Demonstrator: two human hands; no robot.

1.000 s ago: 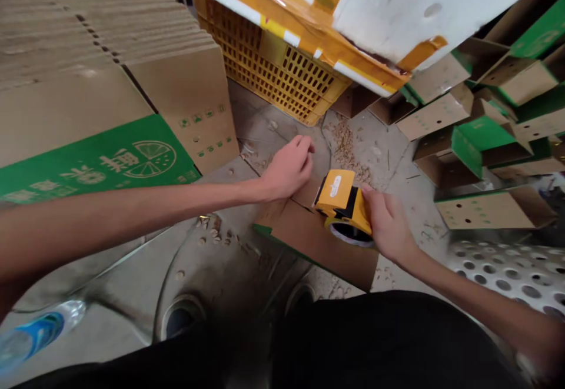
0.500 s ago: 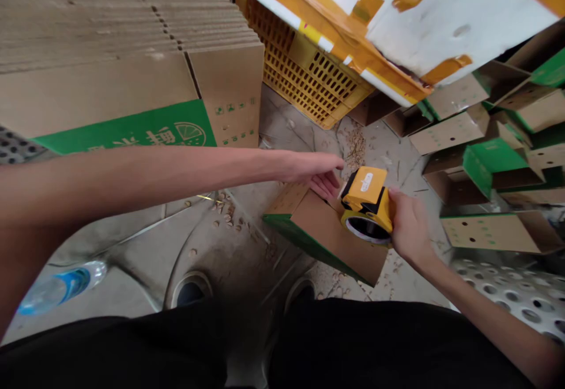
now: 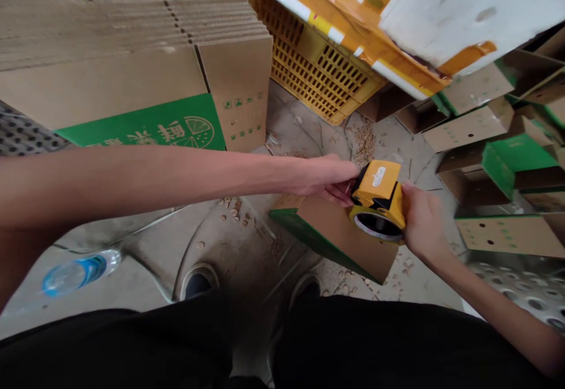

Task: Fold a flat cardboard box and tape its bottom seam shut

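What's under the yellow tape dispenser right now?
Under the yellow tape dispenser lies a brown cardboard box; the patch directly beneath the dispenser is covered and cannot be seen.

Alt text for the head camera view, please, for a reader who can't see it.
A person's right hand holds a yellow tape dispenser against a green-edged cardboard box, left hand beside it, on a littered floor; stacked flat cartons and a yellow plastic crate stand behind.

Toward ten o'clock, a green printed band (image 3: 150, 130) on a flattened brown cardboard carton (image 3: 110, 86) carries bold Chinese characters, upside down from here, beside a line-drawn citrus slice (too cramped to read with confidence). Toward three o'clock, a boxy yellow plastic tape dispenser (image 3: 378, 198) bears a small white label (image 3: 378, 176), its writing illegible.
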